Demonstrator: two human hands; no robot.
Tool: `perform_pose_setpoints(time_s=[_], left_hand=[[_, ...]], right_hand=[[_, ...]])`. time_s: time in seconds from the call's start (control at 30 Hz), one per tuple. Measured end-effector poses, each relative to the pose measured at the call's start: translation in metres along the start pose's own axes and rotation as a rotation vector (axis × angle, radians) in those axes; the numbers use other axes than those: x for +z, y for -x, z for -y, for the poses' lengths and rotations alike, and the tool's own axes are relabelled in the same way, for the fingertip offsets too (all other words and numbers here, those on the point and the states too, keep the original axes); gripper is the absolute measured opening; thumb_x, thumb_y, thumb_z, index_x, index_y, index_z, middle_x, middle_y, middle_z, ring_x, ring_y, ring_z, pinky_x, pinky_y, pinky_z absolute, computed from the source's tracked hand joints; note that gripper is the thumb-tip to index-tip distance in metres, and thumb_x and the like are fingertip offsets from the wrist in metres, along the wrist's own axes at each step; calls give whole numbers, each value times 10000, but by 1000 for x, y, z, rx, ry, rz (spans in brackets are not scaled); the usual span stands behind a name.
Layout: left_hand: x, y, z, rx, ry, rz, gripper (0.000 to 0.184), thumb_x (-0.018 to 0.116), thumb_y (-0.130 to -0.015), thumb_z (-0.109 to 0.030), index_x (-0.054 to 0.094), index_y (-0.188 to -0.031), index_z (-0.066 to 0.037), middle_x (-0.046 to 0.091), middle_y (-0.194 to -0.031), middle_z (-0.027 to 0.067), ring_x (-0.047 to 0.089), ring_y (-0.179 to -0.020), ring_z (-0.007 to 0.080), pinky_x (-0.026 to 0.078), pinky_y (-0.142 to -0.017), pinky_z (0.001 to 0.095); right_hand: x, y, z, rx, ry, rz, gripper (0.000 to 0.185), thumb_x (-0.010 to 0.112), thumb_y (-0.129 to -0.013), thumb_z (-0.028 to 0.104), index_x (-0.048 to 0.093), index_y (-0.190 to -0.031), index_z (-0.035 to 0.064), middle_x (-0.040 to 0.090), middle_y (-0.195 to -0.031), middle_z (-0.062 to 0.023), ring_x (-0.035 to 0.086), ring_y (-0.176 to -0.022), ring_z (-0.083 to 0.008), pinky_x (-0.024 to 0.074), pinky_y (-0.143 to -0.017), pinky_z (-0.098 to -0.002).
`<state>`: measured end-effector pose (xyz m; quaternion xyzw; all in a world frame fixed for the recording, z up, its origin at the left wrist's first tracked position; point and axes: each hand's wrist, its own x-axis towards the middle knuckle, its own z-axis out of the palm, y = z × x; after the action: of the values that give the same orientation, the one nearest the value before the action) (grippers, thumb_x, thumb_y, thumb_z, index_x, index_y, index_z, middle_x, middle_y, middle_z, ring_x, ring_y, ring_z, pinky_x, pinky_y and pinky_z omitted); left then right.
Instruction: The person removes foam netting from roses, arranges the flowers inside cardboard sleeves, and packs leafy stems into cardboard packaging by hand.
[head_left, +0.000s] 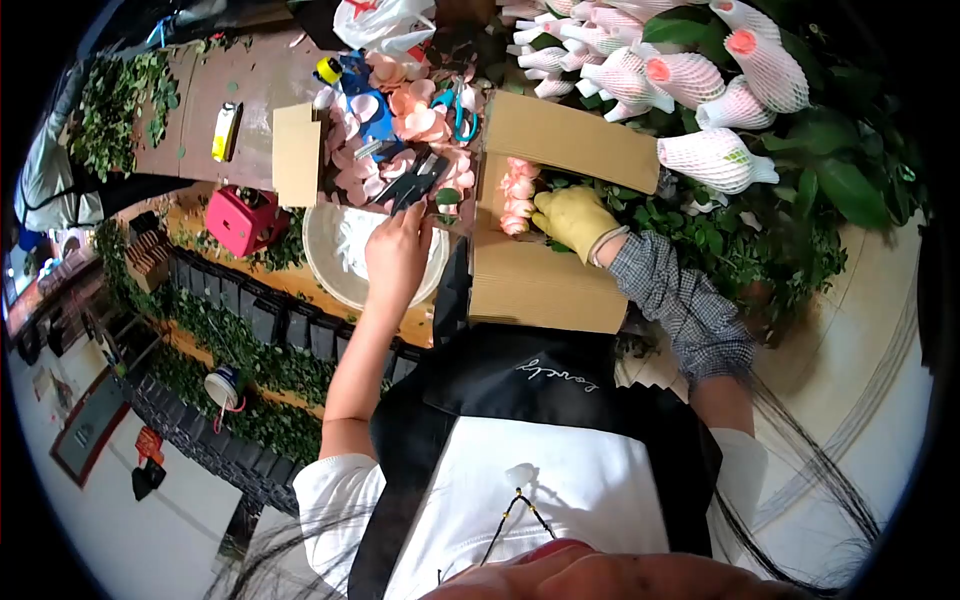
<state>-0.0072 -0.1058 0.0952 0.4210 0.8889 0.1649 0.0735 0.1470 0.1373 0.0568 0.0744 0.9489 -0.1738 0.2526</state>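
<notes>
My left hand [398, 248] is bare and reaches over the white bucket [320, 262]. Its fingers close on the near end of a black tool [418, 180], perhaps a stapler, lying among pink petals [418, 112]. My right hand [578, 220] wears a yellow glove, with a checked sleeve cover above the wrist. It is curled over the stems beside a row of pink roses [518, 195]. The roses lie on brown cardboard [545, 285], whose far flap [575, 140] stands behind them. The stems under the glove are mostly hidden.
Net-sleeved roses [715, 160] lie at the back right above dark leaves [720, 250]. Blue-handled scissors [462, 112] rest on the petals. Left are a small cardboard piece [297, 155], a yellow-and-white box [226, 132] and a pink container [243, 220]. Black racks [270, 320] hold greenery.
</notes>
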Motion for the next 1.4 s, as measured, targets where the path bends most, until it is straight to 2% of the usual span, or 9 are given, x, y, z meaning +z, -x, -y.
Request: perform_pose_setpoints(time_s=[0.1, 0.23, 0.37, 0.57, 0.9, 0.97, 1.1, 1.3, 1.4], left_hand=[[21, -27, -17, -62, 362, -85, 143, 686, -904, -153, 699, -944, -16, 688, -765, 153, 673, -667, 328, 536, -601, 409], [78, -38, -28, -65, 347, 416, 324, 626, -930, -322, 692, -855, -14, 672, -742, 232, 672, -690, 405, 539, -643, 471], [104, -35, -30, -87, 273, 404, 238, 575, -948, -200, 693, -948, 6, 672, -778, 251, 660, -708, 430, 528, -643, 497], [89, -31, -22, -32, 439, 452, 244, 518, -967, -156, 661, -998, 38, 675, -869, 281, 670, -806, 421, 538, -708, 468], [82, -29, -13, -153, 702, 513, 256, 571, -960, -145, 651, -1132, 27, 705, -970, 214, 695, -897, 369, 546, -800, 404], [66, -40, -25, 159, 320, 307, 201, 688, -902, -159, 683, -1044, -17, 697, -928, 141, 696, -850, 305, 551, -739, 392], [75, -54, -27, 628, 415, 292, 286, 759, -773, -197, 661, -1003, -57, 644, -989, 115, 629, -882, 321, 518, -773, 415], [81, -44, -25, 645, 226, 339, 304, 758, -760, -243, 665, -1000, -81, 606, -1117, 103, 585, -952, 298, 496, -816, 402], [75, -50, -27, 710, 127, 312, 287, 749, -772, -257, 674, -989, -85, 588, -1196, 80, 560, -998, 279, 484, -844, 389]], right_hand=[[5, 11, -3, -73, -60, 39, 254, 591, -916, 315, 657, -970, 75, 719, -877, -125, 702, -810, -312, 541, -683, -454], [-2, 13, 11, -15, -51, 34, 254, 664, -841, 298, 653, -995, 96, 718, -909, -115, 707, -860, -272, 536, -704, -432], [33, 2, 9, 1, 19, -186, 187, 627, -865, 289, 663, -775, 129, 695, -683, -79, 688, -626, -291, 526, -627, -436], [32, 1, 8, -38, -174, -294, 224, 610, -898, 303, 652, -819, 98, 698, -738, -137, 690, -702, -325, 532, -665, -457], [10, -1, 29, 25, 13, 29, 434, 622, -885, 483, 647, -1028, 74, 730, -892, -118, 712, -819, -300, 524, -726, -428], [28, -9, 29, 24, 57, -26, 387, 657, -859, 453, 636, -939, 75, 718, -836, -103, 699, -769, -311, 526, -718, -441], [21, 3, 15, -50, -9, -118, 330, 656, -865, 411, 635, -918, 86, 714, -847, -119, 694, -761, -314, 524, -717, -455], [7, -1, 14, 268, -116, -395, 240, 560, -921, 334, 669, -895, 121, 726, -803, -131, 708, -723, -316, 528, -661, -491], [36, -17, 5, 94, 16, -186, 249, 537, -921, 309, 694, -984, 125, 745, -912, -109, 717, -809, -304, 531, -690, -462]])
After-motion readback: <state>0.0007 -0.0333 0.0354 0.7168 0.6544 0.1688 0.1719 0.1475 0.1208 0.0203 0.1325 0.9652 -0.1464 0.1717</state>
